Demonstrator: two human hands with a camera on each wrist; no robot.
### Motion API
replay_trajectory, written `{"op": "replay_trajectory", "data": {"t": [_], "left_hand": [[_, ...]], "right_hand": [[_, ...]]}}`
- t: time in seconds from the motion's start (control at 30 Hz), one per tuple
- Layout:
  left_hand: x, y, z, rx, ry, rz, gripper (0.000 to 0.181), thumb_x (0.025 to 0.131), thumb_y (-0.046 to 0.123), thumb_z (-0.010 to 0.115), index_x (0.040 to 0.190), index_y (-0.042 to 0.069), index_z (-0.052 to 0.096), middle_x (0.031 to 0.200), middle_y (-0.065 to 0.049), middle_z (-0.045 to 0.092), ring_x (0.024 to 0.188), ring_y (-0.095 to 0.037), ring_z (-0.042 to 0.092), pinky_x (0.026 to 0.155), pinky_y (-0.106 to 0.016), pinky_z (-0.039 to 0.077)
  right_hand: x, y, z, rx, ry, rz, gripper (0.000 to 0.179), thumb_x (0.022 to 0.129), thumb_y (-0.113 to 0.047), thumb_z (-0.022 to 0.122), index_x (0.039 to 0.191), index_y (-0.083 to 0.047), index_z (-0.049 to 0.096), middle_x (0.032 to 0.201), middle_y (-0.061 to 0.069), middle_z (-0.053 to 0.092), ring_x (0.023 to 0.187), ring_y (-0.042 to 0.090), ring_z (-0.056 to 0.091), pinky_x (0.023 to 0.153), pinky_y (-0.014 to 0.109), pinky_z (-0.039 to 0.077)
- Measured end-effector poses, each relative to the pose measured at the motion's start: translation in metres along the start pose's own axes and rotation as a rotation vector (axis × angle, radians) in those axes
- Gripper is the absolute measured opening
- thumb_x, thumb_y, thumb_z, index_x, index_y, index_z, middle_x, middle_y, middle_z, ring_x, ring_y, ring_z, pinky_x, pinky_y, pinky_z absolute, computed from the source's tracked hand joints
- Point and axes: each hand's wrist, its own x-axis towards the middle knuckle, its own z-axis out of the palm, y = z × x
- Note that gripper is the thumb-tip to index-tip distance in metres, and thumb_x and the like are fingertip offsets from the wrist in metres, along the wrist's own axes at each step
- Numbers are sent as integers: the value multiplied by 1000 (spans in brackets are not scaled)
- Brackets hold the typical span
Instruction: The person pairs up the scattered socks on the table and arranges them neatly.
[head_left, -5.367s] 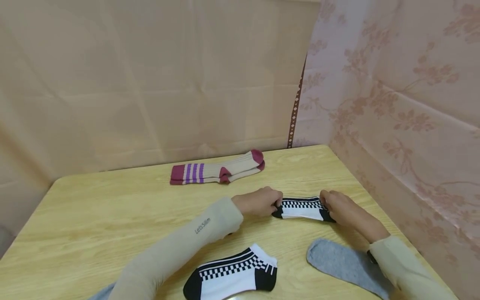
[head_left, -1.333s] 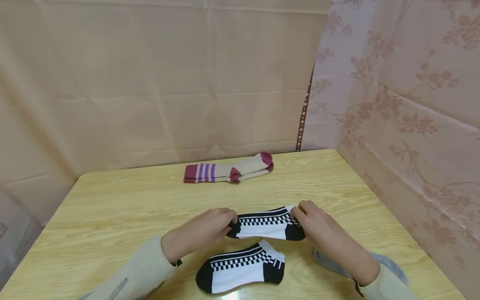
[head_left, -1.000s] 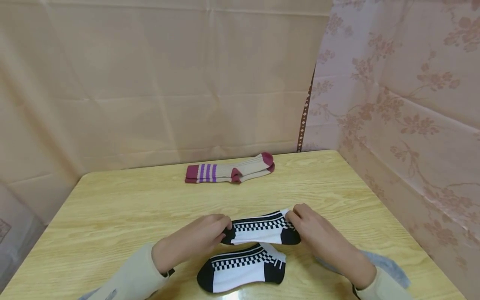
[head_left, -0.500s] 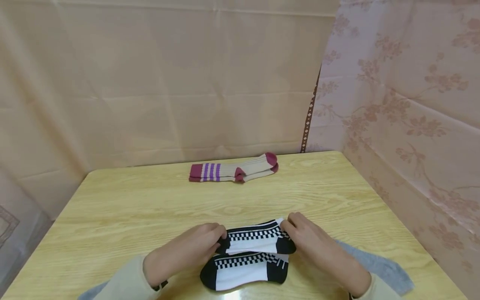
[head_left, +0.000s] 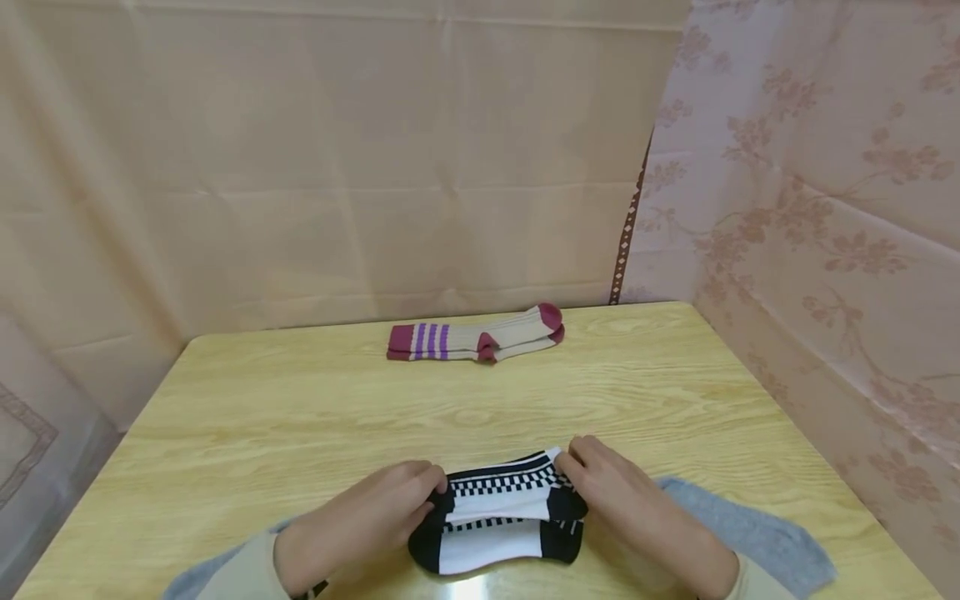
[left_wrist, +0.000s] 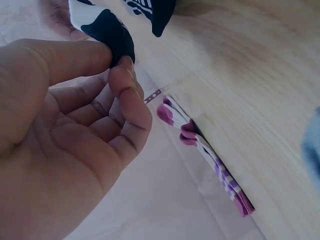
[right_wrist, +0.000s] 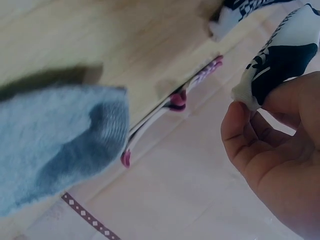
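A white ankle sock (head_left: 501, 502) with black toe, black heel and checkered band is stretched flat between both hands. My left hand (head_left: 382, 504) pinches its black toe; in the left wrist view thumb and forefinger meet on that dark tip (left_wrist: 120, 42). At the opposite end, my right hand (head_left: 622, 500) pinches the white cuff by the heel, shown closely in the right wrist view as a pale cuff (right_wrist: 244, 92). Below it lies a matching sock (head_left: 491, 550), toe also leftward. The held sock overlaps its upper part in the head view, hiding much of the checkered band.
Beige socks (head_left: 517, 335) with maroon ends and purple stripes lie together near the back edge of the wooden table (head_left: 300, 400). A grey sock (head_left: 750, 533) lies beside the right forearm. Grey fabric (head_left: 202, 575) shows by the left sleeve. Curtains hang behind and at right.
Both hands have brought the held sock from the table's right side toward the front, over the matching sock. In the last second it moved lower, covering more of that sock. The view shifted slightly.
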Motion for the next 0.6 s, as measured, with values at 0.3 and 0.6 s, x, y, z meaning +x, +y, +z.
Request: {"op": "replay_trajectory", "data": {"t": [0.3,0.6], "left_hand": [[-17,3,3,-58,-67,-44,16,94,5,64,109,10,68,99,5,66,83,0,55,77,-24,55],[-20,6,17,-58,-90,-7,11,96,7,65,99,17,67,84,15,59,74,3,52,64,-19,51]], "right_hand": [[-1,-11,3,-17,-51,-39,34,75,7,80,100,-8,63,87,-1,49,77,10,46,64,23,48],[1,-22,1,70,-297,21,37,83,1,78,114,-11,64,98,1,55,83,11,49,73,28,53]]}}
